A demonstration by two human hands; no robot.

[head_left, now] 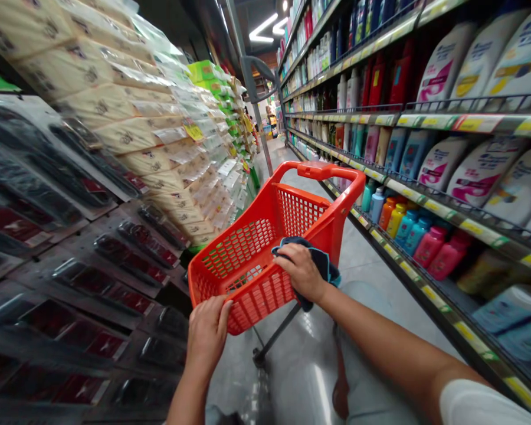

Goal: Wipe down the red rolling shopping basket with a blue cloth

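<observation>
A red plastic shopping basket cart (261, 298) stands in the aisle, its mesh walls tilted in view and its inside showing no goods. My left hand (209, 324) grips the near left corner of its rim, fingers wrapped over the edge. On the near right part of the rim lies a dark cloth with light blue edging (321, 262). My right hand (301, 271) is closed over the cloth and the rim, pressing the cloth against the basket. Part of the cloth hangs down outside the wall.
Shelves of bottles (431, 206) line the right side. Stacked tissue packs (128, 130) rise on the left, with hanging boxed goods (71, 283) nearer me. A metal pole (262, 139) stands beyond the basket. A cart wheel (259, 356) rests on the grey floor (292, 378).
</observation>
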